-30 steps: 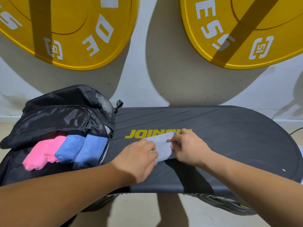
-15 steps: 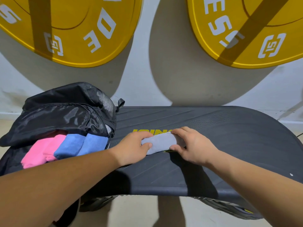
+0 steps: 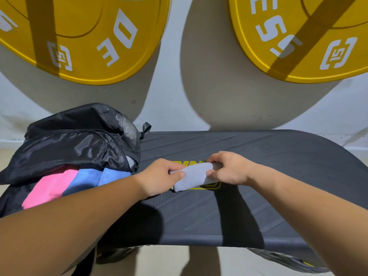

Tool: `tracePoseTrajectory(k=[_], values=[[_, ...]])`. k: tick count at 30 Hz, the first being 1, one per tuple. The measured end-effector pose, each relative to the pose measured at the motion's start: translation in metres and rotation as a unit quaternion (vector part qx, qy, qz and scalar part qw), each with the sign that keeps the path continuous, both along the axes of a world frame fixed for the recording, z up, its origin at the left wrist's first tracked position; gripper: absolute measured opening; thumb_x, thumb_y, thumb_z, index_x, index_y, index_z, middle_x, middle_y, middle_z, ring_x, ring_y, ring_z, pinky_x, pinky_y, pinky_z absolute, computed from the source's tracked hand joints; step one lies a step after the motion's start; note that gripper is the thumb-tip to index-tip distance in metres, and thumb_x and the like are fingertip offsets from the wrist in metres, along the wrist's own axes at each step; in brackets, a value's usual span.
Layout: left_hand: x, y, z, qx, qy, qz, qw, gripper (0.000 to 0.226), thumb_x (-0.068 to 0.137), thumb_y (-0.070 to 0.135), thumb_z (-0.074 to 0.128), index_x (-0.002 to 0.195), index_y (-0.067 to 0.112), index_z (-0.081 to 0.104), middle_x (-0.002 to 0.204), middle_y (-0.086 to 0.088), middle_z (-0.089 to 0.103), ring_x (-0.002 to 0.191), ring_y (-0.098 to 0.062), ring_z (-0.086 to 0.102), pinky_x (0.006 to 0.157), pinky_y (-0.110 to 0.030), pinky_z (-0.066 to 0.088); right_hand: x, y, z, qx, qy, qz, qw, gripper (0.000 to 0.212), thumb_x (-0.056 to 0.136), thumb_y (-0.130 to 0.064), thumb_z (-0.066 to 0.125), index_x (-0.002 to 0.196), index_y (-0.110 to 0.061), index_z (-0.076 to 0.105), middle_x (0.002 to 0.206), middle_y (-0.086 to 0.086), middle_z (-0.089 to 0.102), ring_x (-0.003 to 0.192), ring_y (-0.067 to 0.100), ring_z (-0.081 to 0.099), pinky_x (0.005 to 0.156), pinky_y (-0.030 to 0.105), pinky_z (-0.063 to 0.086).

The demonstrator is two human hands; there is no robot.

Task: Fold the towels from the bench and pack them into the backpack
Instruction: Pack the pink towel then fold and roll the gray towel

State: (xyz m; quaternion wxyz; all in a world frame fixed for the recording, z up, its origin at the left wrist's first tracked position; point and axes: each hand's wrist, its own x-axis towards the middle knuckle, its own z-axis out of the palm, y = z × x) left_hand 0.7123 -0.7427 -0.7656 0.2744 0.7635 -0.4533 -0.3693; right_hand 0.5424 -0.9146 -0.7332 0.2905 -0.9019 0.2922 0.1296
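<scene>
Towel (image 3: 194, 176), small grey one folded into a narrow strip, lies mid-worktop (image 3: 258, 196) over the yellow logo. My left hand (image 3: 159, 179) pinches its left end, thumb on top & fingers curled behind. My right hand (image 3: 231, 168) grips the right end, fingers curled over the far edge, thumb on the near side. Backpack (image 3: 79, 140) sits at the left end of the worktop, open, w/ a pink towel (image 3: 49, 188) & blue towels (image 3: 87, 178) poking out side by side. Yellow weight plates (image 3: 89, 36) are against the wall behind.
</scene>
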Motion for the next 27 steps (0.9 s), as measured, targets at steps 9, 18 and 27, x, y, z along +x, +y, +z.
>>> tracePoseTrajectory(k=[9,18,27], values=[[0.001,-0.002,0.005,0.119,0.044,0.006,0.992,0.045,0.081,0.042,0.074,0.121,0.028,0.061,0.108,0.005,0.072,0.099,-0.011,0.069,0.099,-0.034,0.053,-0.003,-0.001,0.007,0.052,-0.005,-0.001,0.999,0.027,0.083,-0.028,0.07,0.11,-0.03,0.069,0.112,-0.004,0.066,0.104,0.018,0.062,0.093,0.031,0.053],[-0.038,0.016,0.013,0.085,-0.141,-0.097,0.982,0.037,0.091,0.043,0.064,0.123,0.028,0.056,0.119,0.003,0.046,0.118,-0.018,0.042,0.104,-0.036,0.038,-0.013,0.009,0.013,0.006,-0.02,0.026,0.999,0.027,0.066,-0.019,0.08,0.091,-0.029,0.072,0.096,-0.01,0.057,0.09,0.017,0.065,0.08,0.027,0.056],[-0.063,0.036,0.047,0.004,-0.245,-0.15,0.958,0.035,0.095,0.027,0.058,0.129,0.02,0.05,0.128,0.0,0.058,0.118,-0.023,0.052,0.093,-0.034,0.043,-0.029,0.055,0.023,-0.174,-0.05,0.228,0.957,0.062,0.062,-0.042,0.081,0.111,-0.021,0.048,0.108,-0.001,0.06,0.1,0.024,0.059,0.079,0.032,0.046]])
